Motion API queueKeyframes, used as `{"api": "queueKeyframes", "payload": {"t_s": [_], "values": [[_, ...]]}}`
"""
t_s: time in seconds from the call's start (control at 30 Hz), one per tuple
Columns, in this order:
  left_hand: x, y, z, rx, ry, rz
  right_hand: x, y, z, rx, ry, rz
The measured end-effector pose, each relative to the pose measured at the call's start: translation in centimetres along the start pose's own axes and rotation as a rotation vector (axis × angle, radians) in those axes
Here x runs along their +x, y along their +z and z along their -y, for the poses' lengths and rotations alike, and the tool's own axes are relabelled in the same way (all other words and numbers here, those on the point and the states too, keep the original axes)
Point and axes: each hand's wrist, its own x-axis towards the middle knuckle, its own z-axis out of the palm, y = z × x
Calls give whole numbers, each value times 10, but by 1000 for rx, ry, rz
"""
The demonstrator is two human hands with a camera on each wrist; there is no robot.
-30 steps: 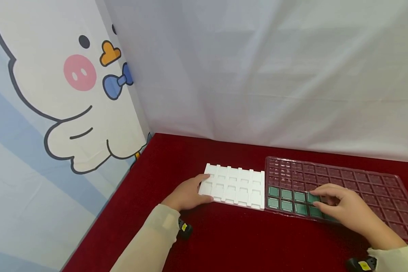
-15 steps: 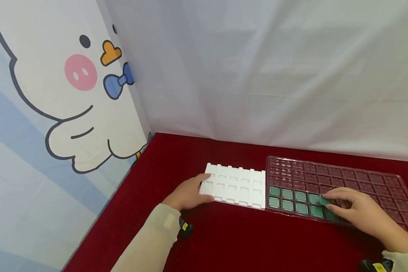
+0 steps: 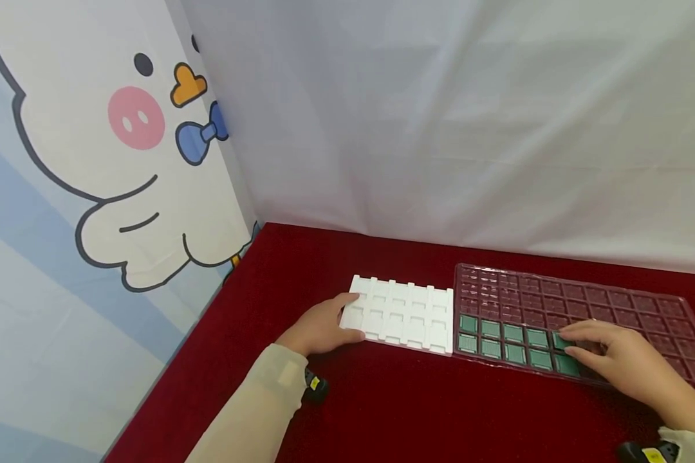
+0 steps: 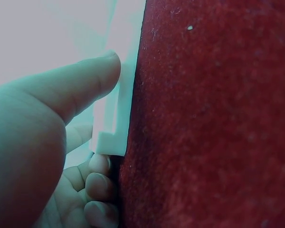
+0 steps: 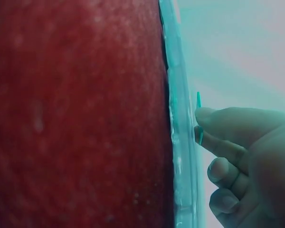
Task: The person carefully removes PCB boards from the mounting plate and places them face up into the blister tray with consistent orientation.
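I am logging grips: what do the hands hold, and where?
Left hand grips the white tray at its left end. Right hand pinches a green chip by its edge.

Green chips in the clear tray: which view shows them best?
Head view. The green chips lie in two rows in the clear tray, the right hand over their right end. Right wrist shows only the tray's edge and one chip on edge at the fingertips. Left wrist shows none.

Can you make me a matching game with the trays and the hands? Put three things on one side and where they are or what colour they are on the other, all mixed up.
Things:
1. white tray
2. clear tray
3. green squares

Clues:
A. lying in the near rows of the clear tray
B. held at its end by the left hand
C. under the right hand

Pairs: 1-B, 2-C, 3-A
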Motion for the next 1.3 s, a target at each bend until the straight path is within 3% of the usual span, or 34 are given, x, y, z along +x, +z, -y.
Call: {"api": "queueKeyframes", "payload": {"t_s": [0.63, 0.97, 1.3], "values": [[-1, -1, 2, -8, -5, -2, 1, 3, 0, -77, -89, -31], [-1, -2, 3, -3, 7, -4, 3, -3, 4, -42, -25, 44], [-2, -6, 3, 8, -8, 14, 7, -11, 14, -12, 3, 57]]}}
